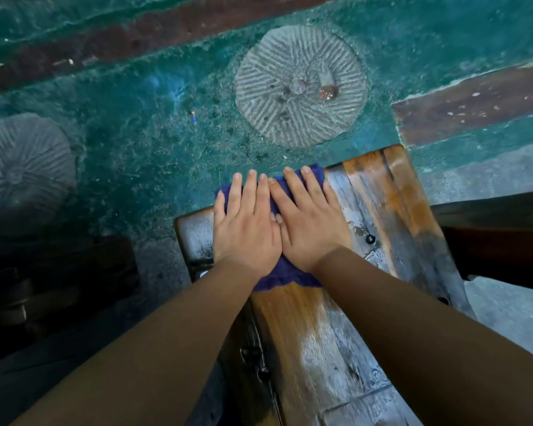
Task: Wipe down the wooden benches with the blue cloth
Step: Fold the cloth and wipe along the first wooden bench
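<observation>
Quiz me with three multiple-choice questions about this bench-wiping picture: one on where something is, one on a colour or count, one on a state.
1. Where is the cloth?
A. on the floor
B. at the bench's far end
C. draped on a wrist

2. How many round grooved stones show in the floor?
A. two
B. four
C. none

3. How do the hands lie?
A. fists
B. pinching
C. flat, fingers straight

Answers: B, it lies on the bench near its end; A, one stone, another stone; C, left hand and right hand press flat.

Dim, soft, fisheye-warped, blurry edges

Teal floor (130, 142) with millstones (300, 84)
</observation>
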The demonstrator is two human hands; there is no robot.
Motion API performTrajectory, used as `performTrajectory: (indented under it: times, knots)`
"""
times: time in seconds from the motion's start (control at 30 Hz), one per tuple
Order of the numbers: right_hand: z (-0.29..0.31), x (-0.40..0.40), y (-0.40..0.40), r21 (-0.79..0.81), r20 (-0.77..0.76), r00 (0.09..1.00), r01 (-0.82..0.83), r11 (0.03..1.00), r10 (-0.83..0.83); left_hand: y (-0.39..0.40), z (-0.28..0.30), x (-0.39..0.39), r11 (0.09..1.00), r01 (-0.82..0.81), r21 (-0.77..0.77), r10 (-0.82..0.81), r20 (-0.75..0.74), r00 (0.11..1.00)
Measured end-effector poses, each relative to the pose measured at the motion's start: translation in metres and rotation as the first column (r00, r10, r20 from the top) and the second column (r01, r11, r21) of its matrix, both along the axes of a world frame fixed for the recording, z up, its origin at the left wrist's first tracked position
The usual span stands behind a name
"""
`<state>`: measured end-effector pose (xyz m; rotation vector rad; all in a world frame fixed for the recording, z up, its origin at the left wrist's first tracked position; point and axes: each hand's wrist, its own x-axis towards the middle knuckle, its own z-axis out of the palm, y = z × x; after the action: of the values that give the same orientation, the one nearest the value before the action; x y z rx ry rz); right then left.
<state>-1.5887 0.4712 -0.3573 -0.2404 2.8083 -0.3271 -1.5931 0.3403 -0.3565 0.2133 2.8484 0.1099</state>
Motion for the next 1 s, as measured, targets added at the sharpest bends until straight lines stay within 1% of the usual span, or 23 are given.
performTrajectory:
  times: [0.23, 0.33, 0.5, 0.6, 0.8, 0.9, 1.0]
  knots:
    - [0.000, 0.004, 0.000, -0.023, -0.045, 0.999, 0.012, 1.000, -0.013, 0.000, 0.003, 0.004, 1.000, 0.012, 0.006, -0.012, -0.023, 1.000]
    - [-0.002, 0.018, 0.003, -0.034, -0.043, 0.998, 0.047, 0.998, -0.048, 0.001, 0.005, 0.010, 0.998, 0.062, 0.003, -0.062, -0.016, 0.998]
    - [-0.003, 0.086, 0.020, -0.021, -0.015, 0.985, 0.173, 0.985, -0.174, 0.023, 0.009, 0.059, 0.980, 0.197, -0.008, -0.197, 0.015, 0.980]
    - [-0.001, 0.134, 0.034, 0.003, 0.012, 0.977, 0.213, 0.977, -0.213, 0.038, 0.006, 0.103, 0.971, 0.237, -0.017, -0.236, 0.020, 0.971]
    - [0.005, 0.218, 0.056, 0.060, 0.071, 0.952, 0.292, 0.954, -0.296, 0.065, 0.002, 0.178, 0.948, 0.318, 0.030, -0.319, 0.019, 0.948]
    - [0.007, 0.246, 0.065, 0.077, 0.106, 0.945, 0.302, 0.950, -0.309, 0.074, 0.001, 0.204, 0.940, 0.338, 0.036, -0.339, 0.032, 0.940]
    - [0.008, 0.255, 0.070, 0.072, 0.117, 0.947, 0.293, 0.953, -0.300, 0.077, 0.002, 0.216, 0.942, 0.330, 0.053, -0.332, 0.035, 0.942]
